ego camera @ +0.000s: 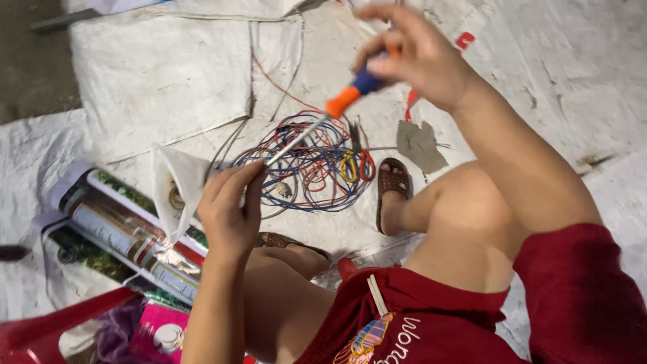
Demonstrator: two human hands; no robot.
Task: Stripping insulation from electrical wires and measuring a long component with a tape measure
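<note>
Left hand [232, 209] pinches a small part, hidden by closed fingers, against the tip of the screwdriver [323, 121] my right hand [418, 54] grips; slippage risks stabbing fingertips above the wire tangle [317, 168].

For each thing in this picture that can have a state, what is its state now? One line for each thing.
screwdriver: held in the right hand, tip pointing down at the left hand
left hand: fingers pinched on something small, hidden from view
wires: loose, tangled in a heap on the sheet
scissors: lying on the wires, appear closed
sandal: worn on the foot
rolled packages: lying flat, side by side
</note>
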